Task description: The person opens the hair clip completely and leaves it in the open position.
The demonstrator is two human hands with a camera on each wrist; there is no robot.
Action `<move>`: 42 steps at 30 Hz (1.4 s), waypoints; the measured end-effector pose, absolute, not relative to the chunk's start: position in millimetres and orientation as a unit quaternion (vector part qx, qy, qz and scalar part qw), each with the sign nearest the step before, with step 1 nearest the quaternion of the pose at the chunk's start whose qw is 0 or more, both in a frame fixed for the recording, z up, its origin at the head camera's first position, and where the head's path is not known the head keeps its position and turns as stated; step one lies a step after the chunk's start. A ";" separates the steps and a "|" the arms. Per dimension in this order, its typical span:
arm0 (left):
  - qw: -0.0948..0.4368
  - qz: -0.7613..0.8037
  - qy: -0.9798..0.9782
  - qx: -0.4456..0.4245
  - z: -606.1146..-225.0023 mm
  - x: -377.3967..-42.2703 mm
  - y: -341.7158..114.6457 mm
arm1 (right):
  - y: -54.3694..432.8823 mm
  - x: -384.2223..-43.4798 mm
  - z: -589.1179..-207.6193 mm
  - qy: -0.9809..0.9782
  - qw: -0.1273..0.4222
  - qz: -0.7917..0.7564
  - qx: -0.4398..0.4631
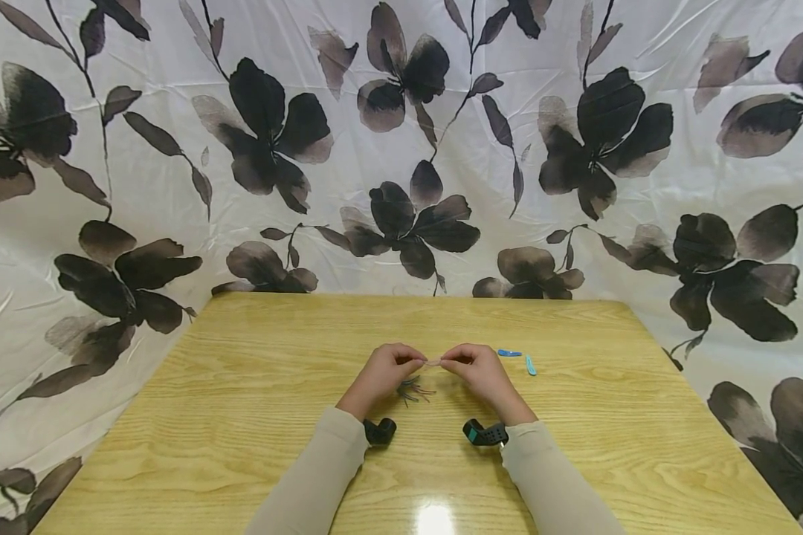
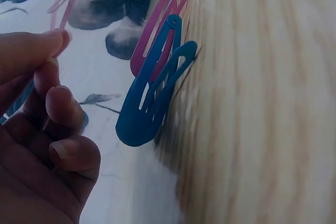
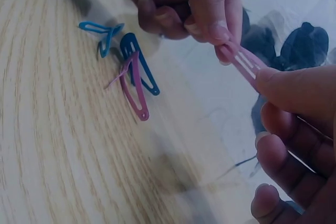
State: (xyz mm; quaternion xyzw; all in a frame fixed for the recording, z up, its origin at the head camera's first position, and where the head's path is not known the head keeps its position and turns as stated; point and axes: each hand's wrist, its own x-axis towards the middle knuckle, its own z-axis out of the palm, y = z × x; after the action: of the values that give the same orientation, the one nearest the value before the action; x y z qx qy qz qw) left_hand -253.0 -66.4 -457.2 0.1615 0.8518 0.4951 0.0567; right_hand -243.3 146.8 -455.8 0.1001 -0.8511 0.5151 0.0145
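Between my two hands, a light pink snap hair clip (image 3: 245, 64) is stretched above the table. My left hand (image 1: 389, 371) pinches one end of it with thumb and finger. The other end is pinched by my right hand (image 1: 479, 369), its remaining fingers loosely bent in the right wrist view. Below and just in front of the left hand lies a small cluster of snap hair clips (image 1: 411, 389). Close up, a blue clip (image 2: 137, 121) and a darker pink clip (image 2: 140, 56) from the table show in the left wrist view, one overlapping the other.
Two more hair clips, a dark blue one (image 1: 509, 353) and a light blue one (image 1: 531, 365), lie to the right of my right hand. The wooden table (image 1: 254, 357) ends at a flower-print cloth (image 1: 435, 111) hanging behind it and along the sides.
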 end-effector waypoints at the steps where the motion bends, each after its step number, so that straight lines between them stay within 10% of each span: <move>1: 0.055 0.487 0.857 0.161 -457.1 -252.9 -66.3 | 146.5 -243.4 -456.5 -0.853 0.016 0.512 0.100; 42: 0.023 0.319 0.923 0.213 -458.3 -251.7 -53.7 | 140.4 -243.8 -469.7 -0.899 0.058 0.423 0.094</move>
State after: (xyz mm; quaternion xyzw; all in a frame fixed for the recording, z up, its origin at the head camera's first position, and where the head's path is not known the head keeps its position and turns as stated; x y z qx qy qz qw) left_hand -251.7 -53.7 -458.3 0.2125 0.9233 0.3190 0.0233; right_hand -243.8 140.4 -469.7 0.0945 -0.8993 0.4230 0.0580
